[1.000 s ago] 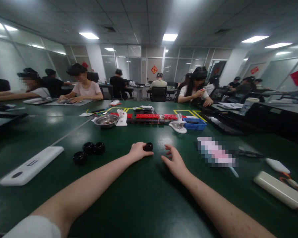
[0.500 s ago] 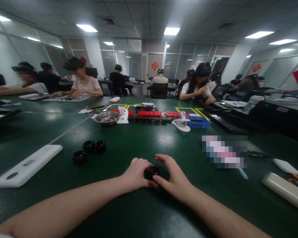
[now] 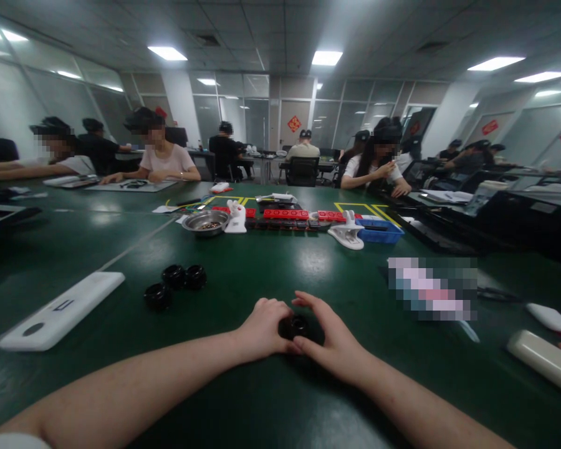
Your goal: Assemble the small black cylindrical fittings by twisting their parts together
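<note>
Cupping a glossy black, rounded piece with a circular opening (image 3: 300, 325), we have it at the green tabletop (image 3: 206, 399), straight in front of us. Our left hand (image 3: 264, 327) is curled narrow about its left side and appears to hold it, though some fingertips are hidden. Our right hand (image 3: 337, 342) makes a wide curve from the right, thumb at the near edge, index finger arched toward the far side; whether that thumb presses or only brushes, we cannot tell. The piece lies between both palms, closer to the left one, so we judge the left hand the nearer. Being round, it shows no clear long axis; its opening faces up. Whether its underside rests on the surface, we cannot tell.

Off to our right lies a cream, rounded oblong block (image 3: 545, 362), to our left a long white plastic panel (image 3: 65, 312). Past that panel's right end sit three glossy black round pieces (image 3: 158, 297) clustered together. Farther off stand a shiny metal bowl (image 3: 204, 232) and a blue plastic tray (image 3: 383, 237), with red strips (image 3: 286, 214) between them.
</note>
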Demonstrator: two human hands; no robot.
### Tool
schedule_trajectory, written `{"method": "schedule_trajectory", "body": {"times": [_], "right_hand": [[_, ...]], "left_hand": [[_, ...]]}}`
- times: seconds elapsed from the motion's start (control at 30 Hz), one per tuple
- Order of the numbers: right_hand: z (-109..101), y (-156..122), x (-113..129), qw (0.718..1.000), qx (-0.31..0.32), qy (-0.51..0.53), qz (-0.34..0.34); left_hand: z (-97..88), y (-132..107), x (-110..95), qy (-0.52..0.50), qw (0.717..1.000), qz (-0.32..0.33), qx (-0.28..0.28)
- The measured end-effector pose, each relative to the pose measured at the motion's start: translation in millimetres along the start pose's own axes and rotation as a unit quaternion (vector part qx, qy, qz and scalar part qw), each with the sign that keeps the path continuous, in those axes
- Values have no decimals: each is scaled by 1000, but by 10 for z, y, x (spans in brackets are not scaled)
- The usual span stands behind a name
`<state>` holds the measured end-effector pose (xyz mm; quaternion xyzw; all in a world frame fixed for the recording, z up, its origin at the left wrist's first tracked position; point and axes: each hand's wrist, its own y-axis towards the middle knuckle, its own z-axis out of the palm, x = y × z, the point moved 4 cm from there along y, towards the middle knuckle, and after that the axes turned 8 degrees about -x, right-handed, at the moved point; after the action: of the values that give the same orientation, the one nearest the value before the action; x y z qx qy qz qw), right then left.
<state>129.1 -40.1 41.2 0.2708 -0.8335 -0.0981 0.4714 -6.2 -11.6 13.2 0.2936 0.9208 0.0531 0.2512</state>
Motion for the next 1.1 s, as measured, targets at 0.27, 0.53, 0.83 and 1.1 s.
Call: {"method": "schedule_trajectory", "body": {"times": [0.27,0.53,0.83,1.1], "right_hand": [[101,36,-45,1000,-8,26,-7],[73,52,-63,998,-53,17,27],[50,42,-103,997,-59,31,26],[83,38,23,994,15,112,14]], "left_hand": [[-21,11,-46,-3,1000,-4,-2],[-10,6,-35,13,1000,9,-14],[-31,3,-46,20,1000,15,-7],[-34,-10,-49,13,1000,6,0]]}}
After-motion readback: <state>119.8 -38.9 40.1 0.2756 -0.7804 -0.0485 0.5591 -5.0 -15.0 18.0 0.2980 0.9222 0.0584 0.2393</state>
